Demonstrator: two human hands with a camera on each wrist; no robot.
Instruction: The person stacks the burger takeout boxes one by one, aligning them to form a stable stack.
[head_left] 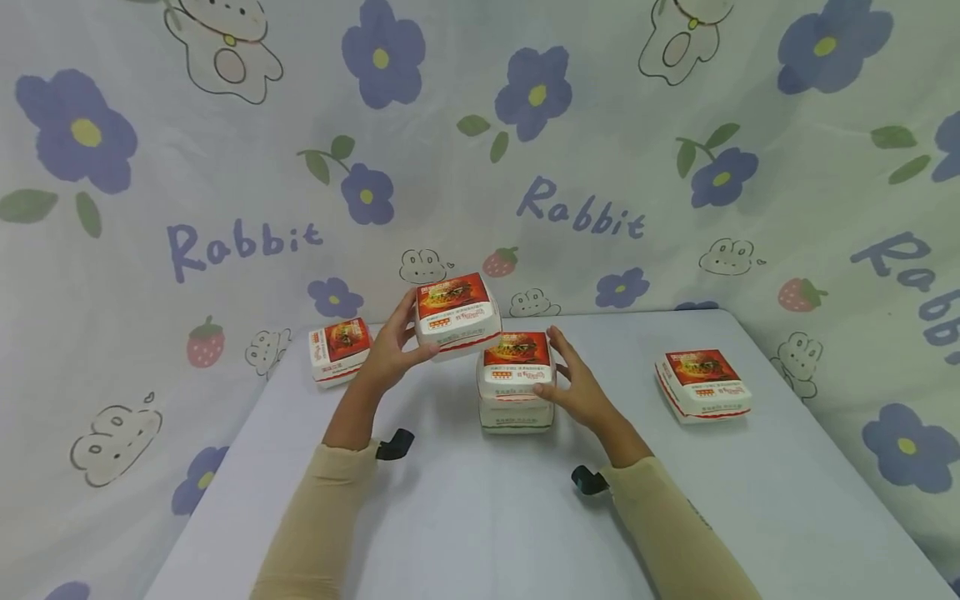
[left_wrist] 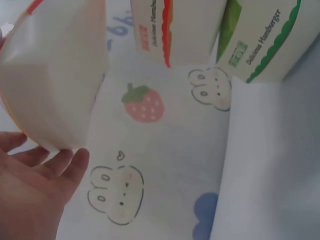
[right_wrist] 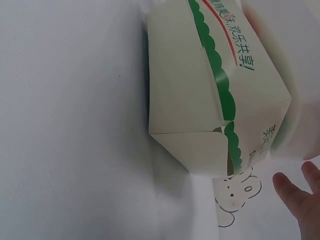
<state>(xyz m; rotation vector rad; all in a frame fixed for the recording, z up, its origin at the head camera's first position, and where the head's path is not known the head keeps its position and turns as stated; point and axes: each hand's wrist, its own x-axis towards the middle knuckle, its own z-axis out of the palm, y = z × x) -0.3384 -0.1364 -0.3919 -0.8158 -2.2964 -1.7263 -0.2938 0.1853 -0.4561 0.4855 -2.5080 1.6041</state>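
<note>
My left hand (head_left: 393, 343) grips a red-topped hamburger box (head_left: 457, 312) raised above the table, thumb at its front and fingers along its left side. In the left wrist view this box's pale side (left_wrist: 60, 85) fills the upper left. Just right of and below it, two boxes stand stacked: a red-topped hamburger box (head_left: 516, 375) over a green-trimmed hamburger box (head_left: 517, 417). My right hand (head_left: 581, 392) holds the upper one at its right side, thumb on the front and fingers toward the back corner. The right wrist view shows the green-trimmed box (right_wrist: 190, 75) close up.
One more red-topped hamburger box (head_left: 341, 352) lies at the back left of the white table (head_left: 450, 517). Another hamburger box (head_left: 702, 385) sits at the right. A curtain (head_left: 450, 167) printed with flowers and rabbits hangs behind the table's back edge.
</note>
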